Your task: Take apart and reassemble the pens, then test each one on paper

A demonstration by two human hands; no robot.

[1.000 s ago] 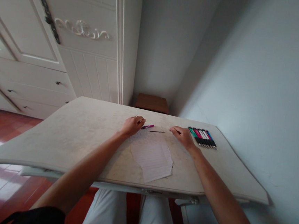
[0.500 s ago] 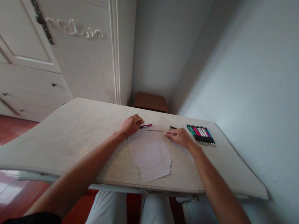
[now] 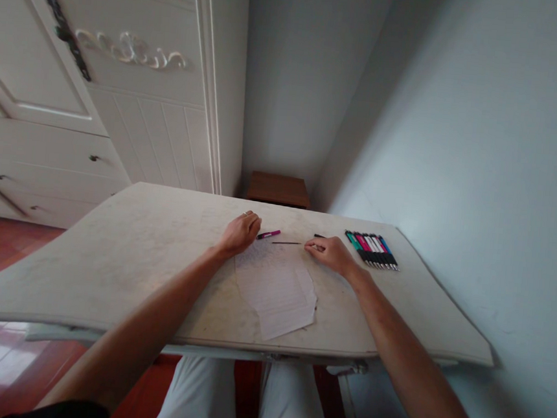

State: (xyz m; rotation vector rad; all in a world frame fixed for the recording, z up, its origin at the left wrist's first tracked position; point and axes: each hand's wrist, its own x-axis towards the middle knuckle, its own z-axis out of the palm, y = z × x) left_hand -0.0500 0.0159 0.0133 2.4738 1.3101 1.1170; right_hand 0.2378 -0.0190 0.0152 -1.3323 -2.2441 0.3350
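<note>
My left hand (image 3: 241, 233) rests on the table by the top left of the paper, fingers curled in; whatever they may hold is hidden. Just right of it lies a magenta pen barrel (image 3: 269, 234). A thin dark pen refill (image 3: 286, 243) lies flat above the paper, its right end close to my right fingertips. My right hand (image 3: 330, 252) is closed in a pinch low over the table, on something too small to make out. Behind its knuckles a black pen part (image 3: 319, 236) shows partly. Torn sheets of paper (image 3: 275, 293) lie between my forearms.
A row of several pens (image 3: 372, 250) in green, pink, white and blue with black grips lies right of my right hand. The white table (image 3: 123, 254) meets a wall at right. A white cabinet (image 3: 168, 134) stands at left, and a brown wooden box (image 3: 279, 189) behind the table.
My left hand has drawn slightly back from the magenta barrel, its fingers more curled. The right fingers remain pinched near the refill's end. The view has shifted a little.
</note>
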